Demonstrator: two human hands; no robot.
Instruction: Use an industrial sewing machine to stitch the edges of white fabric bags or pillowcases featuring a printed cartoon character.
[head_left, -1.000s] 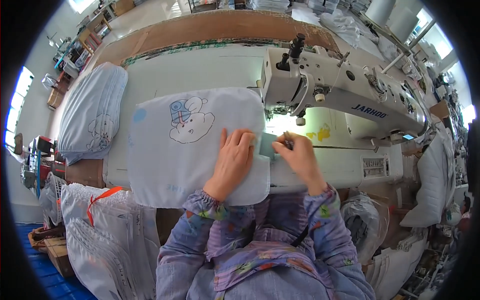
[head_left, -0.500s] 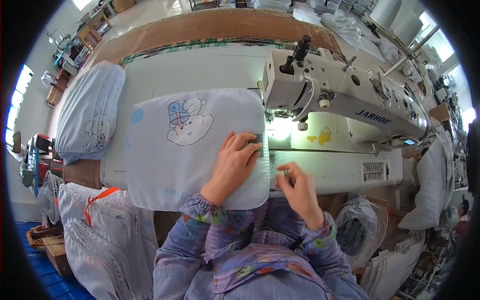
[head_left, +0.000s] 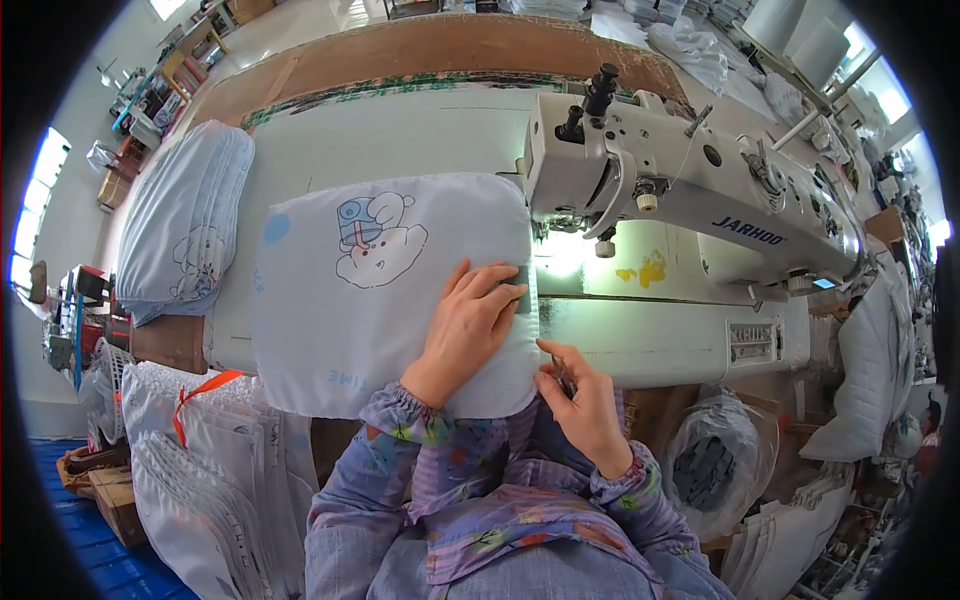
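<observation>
A white fabric panel point(head_left: 310, 330) printed with a cartoon puppy lies flat on the sewing machine's table, its right edge beside the needle area. My left hand point(head_left: 468, 320) rests on the panel with its fingers stretched out. Its fingertips press on a small grey piece point(head_left: 523, 290) at the right edge, partly hidden by them. My right hand point(head_left: 588, 405) is at the panel's lower right edge, the index fingertip close to the hem. Its fingers curl round a small dark metal tool point(head_left: 563, 375), mostly hidden in the palm; I cannot tell its exact kind.
The white sewing machine point(head_left: 680, 185) stands at the right with its lamp lit. Stacked printed panels point(head_left: 185, 220) lie at the left. More white panels point(head_left: 200, 480) hang below the table's left side. A clear plastic bag of grey pieces point(head_left: 708, 468) is at lower right.
My right hand has moved a little left and down, to the panel's edge. My left hand and the panel have stayed nearly in place.
</observation>
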